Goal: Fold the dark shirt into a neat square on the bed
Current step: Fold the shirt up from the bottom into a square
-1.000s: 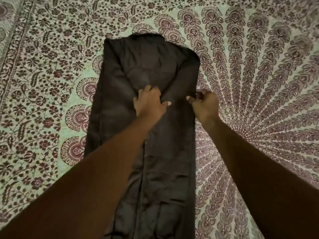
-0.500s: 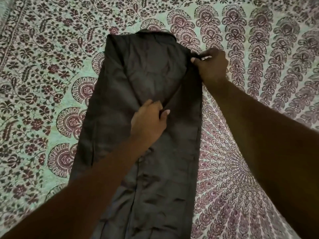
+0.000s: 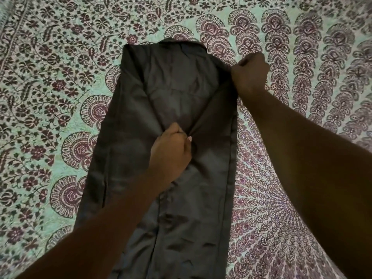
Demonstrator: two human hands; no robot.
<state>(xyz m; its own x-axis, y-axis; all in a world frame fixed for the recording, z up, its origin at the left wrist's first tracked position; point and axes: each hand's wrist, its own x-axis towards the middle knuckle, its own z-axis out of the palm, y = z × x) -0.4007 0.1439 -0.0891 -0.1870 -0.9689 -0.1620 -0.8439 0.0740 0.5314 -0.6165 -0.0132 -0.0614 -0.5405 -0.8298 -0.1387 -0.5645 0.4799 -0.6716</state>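
Note:
The dark shirt (image 3: 177, 91) lies lengthwise on the bed as a long narrow strip, both sides folded in, collar at the far end. My left hand (image 3: 171, 150) is in the strip's middle and pinches a bunch of cloth where the two folded flaps meet; creases fan out from the pinch. My right hand (image 3: 249, 73) grips the shirt's far right shoulder edge, fingers curled around the cloth. The near end of the shirt runs out of view beneath my forearms.
The bed is covered by a patterned sheet (image 3: 60, 97) in pale green with maroon flowers and fan motifs. It spreads flat on all sides of the shirt. A striped border (image 3: 10, 31) runs along the far left.
My right hand moved from the shirt's mid right edge up to the far right shoulder and gripped it. My left hand closed from a flat press into a pinch on the cloth.

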